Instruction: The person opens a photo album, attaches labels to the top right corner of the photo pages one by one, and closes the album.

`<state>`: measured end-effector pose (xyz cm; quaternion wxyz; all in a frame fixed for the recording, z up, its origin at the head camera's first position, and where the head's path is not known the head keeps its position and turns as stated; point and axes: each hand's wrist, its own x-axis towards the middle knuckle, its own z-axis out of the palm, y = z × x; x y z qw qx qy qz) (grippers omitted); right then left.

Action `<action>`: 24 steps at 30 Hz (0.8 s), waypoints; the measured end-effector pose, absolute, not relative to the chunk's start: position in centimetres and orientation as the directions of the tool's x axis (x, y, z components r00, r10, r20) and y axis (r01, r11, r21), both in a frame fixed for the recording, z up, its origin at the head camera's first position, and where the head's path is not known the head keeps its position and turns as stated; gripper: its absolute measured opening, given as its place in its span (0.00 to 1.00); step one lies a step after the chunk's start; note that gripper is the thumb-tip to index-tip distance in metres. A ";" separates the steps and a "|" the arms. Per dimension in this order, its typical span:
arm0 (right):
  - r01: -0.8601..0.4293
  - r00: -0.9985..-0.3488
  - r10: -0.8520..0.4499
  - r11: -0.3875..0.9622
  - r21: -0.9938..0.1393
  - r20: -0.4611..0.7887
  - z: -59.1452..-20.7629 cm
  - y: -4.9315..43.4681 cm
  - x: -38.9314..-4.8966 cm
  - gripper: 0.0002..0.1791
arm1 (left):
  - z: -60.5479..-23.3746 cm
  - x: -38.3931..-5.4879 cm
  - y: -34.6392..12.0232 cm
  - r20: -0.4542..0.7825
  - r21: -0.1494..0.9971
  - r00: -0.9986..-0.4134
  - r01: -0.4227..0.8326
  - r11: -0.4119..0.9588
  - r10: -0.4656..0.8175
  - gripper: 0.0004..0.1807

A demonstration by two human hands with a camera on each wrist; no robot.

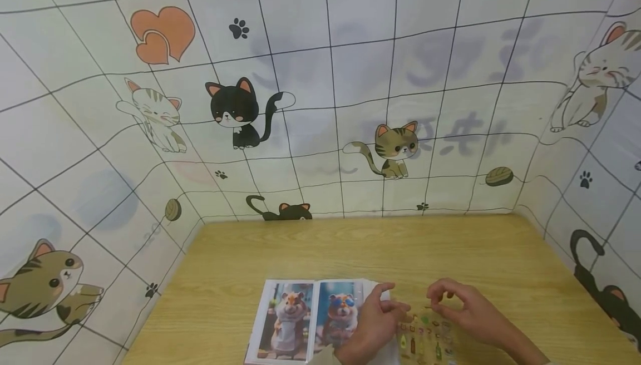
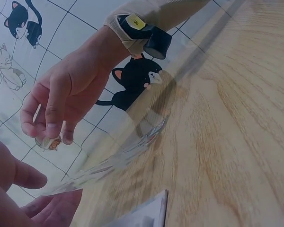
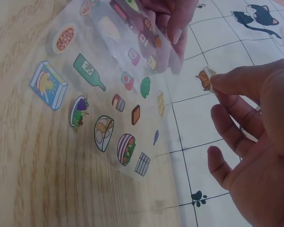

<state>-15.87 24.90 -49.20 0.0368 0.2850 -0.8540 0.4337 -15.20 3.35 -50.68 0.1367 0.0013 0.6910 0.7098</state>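
A wall covering [image 1: 320, 92] with a grid, cats and paw prints surrounds the wooden table [image 1: 225, 253]. On the table lies an open album [image 1: 264, 309], its two visible pages each holding one picture: on the left, a hamster in an apron [image 1: 287, 320]; on the right, a hamster in blue sunglasses [image 1: 334, 315], partly hidden by the left hand [image 1: 375, 320].

Just right of the album is a clear sticker sheet [image 3: 97, 104], bent in a curve. The left hand grips its edge, thumb on one side and fingers on the other. The right hand [image 1: 471, 309] is near the sheet, thumb and forefinger pinched narrow on one loose sticker [image 3: 205, 80], orange and white; its other fingers are loosely bent.

The sheet carries food stickers: a blue-edged box [image 3: 48, 85], a green bottle [image 3: 89, 72], a striped bowl with greens in it [image 3: 126, 149], a round pizza [image 3: 65, 38], a plate holding purple grapes [image 3: 79, 111].
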 end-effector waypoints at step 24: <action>-0.526 -0.827 -0.458 0.431 -0.733 0.325 -49.9 25.8 -16.2 0.05 | -51.5 -15.1 4.1 -0.171 0.985 -0.954 -0.166 0.040 0.248 0.33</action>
